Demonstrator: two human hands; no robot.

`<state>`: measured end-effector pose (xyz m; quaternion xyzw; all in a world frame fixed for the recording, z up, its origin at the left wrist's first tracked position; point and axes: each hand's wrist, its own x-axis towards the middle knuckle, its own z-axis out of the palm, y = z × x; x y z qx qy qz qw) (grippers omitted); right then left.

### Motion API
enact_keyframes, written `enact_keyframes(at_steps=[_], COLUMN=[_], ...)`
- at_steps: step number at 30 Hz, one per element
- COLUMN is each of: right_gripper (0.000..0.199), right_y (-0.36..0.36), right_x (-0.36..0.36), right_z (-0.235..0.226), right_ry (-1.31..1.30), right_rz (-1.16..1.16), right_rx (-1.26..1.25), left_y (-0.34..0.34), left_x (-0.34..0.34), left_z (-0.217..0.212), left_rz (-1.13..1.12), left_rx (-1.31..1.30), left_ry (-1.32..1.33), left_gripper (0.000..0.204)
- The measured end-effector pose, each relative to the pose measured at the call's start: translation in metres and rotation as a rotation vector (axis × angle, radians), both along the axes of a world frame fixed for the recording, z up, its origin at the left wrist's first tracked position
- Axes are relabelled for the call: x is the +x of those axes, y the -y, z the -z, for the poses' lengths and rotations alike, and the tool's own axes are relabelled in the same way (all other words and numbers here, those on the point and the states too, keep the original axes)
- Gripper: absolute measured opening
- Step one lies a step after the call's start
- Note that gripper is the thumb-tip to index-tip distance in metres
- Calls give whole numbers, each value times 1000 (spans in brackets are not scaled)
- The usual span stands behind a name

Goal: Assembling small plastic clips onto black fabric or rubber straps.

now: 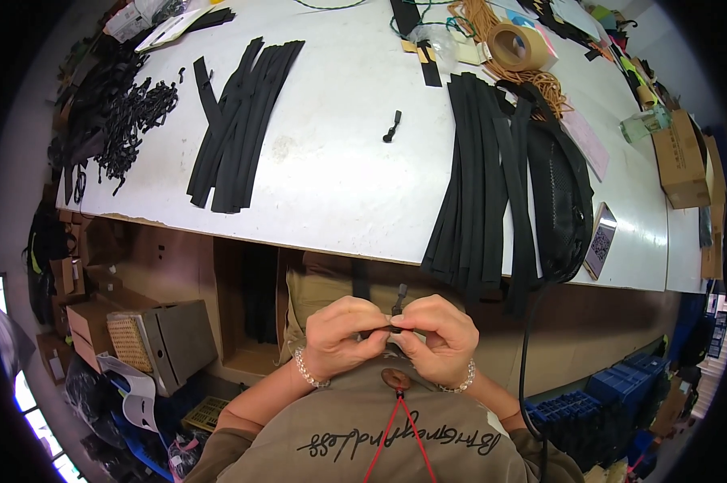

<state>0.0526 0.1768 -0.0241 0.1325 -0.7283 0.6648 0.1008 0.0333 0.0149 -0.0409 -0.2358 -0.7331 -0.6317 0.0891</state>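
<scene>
- Both hands meet just below the white table's (339,185) near edge, close to the person's chest.
- The left hand (339,334) and right hand (436,338) pinch a small black zipper pull (399,299) between thumbs and forefingers, fingertips pressed together.
- The pull's long axis stands upright, poking above the fingertips; the right hand sits slightly nearer it.

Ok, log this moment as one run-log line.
left hand: pinching small black zipper pull | right hand: pinching same pull | black strap stacks on white table | hands below table edge
</scene>
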Motion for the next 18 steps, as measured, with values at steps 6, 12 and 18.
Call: enact_keyframes(at_steps=[6,12,18], right_gripper=[26,22,22], right_y=[-1,0,-1], right_x=[0,-4,-10], right_z=[-4,1,-1], right_ry=[-71,-35,38], right_rz=[22,18,16], right_rx=[76,9,-64], left_y=[2,-4,-10], left_x=[-1,-4,-17], left_z=[4,3,1], left_rz=[61,22,24], left_rx=[58,66,70], left_ry=[37,16,11], left_gripper=[18,17,17])
